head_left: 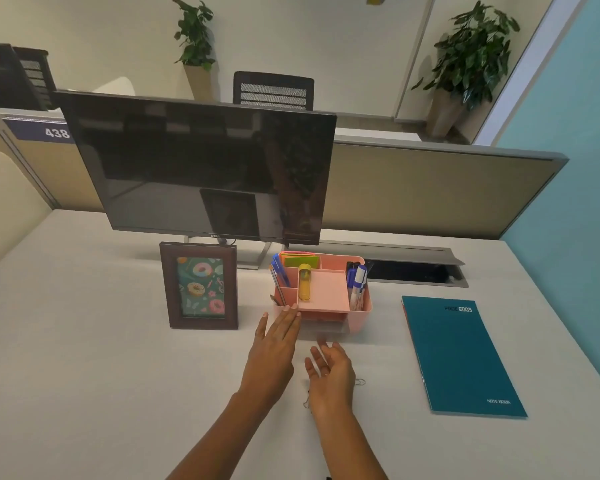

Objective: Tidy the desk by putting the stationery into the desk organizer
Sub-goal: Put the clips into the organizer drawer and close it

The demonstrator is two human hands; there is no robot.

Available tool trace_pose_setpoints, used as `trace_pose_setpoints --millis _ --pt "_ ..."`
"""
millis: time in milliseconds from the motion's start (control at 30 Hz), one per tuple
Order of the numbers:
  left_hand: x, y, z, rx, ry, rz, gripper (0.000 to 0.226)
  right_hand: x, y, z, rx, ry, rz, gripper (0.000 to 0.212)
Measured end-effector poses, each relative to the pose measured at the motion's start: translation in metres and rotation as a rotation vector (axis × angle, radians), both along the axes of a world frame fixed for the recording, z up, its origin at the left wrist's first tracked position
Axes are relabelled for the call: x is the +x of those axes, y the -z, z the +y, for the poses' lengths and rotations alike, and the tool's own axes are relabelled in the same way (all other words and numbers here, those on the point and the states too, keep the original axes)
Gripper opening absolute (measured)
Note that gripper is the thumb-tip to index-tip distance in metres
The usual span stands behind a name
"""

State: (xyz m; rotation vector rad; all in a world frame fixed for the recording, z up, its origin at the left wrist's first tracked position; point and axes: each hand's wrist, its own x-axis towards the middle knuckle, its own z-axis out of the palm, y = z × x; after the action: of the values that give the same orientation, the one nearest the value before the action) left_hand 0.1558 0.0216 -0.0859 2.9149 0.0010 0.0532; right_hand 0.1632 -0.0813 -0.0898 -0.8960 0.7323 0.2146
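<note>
So the pink desk organizer (326, 299) sits mid-tabletop (101, 375), right in front of the monitor (201, 168). It's pretty loaded: blue pens (280, 271) standing in the left slot, sticky notes (300, 261) at the back, a yellow tube (305, 278) lying in the middle tray, markers (359, 285) in the right compartment.

Both hands are at the organizer's 6 to 7 o'clock. The left hand (274, 351) is flat, fingers straight, with the fingertips touching the organizer's front-left corner and nothing gripped. The right hand (329, 374) is just short of the organizer's front, fingers loosely spread and a bit curled, palm turned inward, and it doesn't seem to be carrying anything.

A paper clip (360, 382) lies on the tabletop at the right hand's 3 o'clock, and a second clip (306, 402) peeks out at its 7 o'clock, just beside the wrist.

From the organizer, a teal notebook (461, 355) lies flat at 4 o'clock, and a photo frame (201, 285) stands at 9 o'clock.
</note>
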Motion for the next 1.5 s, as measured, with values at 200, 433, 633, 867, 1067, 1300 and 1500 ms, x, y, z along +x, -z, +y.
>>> trace_pose_setpoints --millis 200,433,633,867,1067,1300,1500 --pt "-0.001 -0.010 -0.001 0.015 -0.009 -0.010 0.076 -0.014 -0.001 -0.009 0.003 -0.039 -0.031 0.028" --pt "-0.009 -0.014 -0.004 -0.067 -0.004 -0.014 0.075 -0.020 0.001 -0.023 -0.062 -0.168 -0.079 0.025" --pt "-0.042 -0.005 -0.015 -0.100 -0.027 -0.018 0.076 -0.028 0.001 -0.043 -0.301 -0.348 -0.053 0.019" --pt "-0.067 0.038 -0.016 -0.096 0.020 0.055 0.106 -0.043 0.021 -0.064 -1.343 -0.801 -0.432 0.019" --pt "-0.075 0.023 -0.037 -0.117 0.017 0.203 0.052 -0.048 0.026 -0.062 -1.523 -1.262 -0.485 0.065" --pt "-0.089 0.028 -0.053 -0.190 -0.109 0.151 0.051 -0.063 0.019 -0.070 -1.577 -1.196 -0.543 0.027" --pt "-0.086 0.035 -0.056 -0.205 -0.159 0.136 0.047 -0.057 0.008 -0.089 -1.506 -1.097 -0.605 0.024"
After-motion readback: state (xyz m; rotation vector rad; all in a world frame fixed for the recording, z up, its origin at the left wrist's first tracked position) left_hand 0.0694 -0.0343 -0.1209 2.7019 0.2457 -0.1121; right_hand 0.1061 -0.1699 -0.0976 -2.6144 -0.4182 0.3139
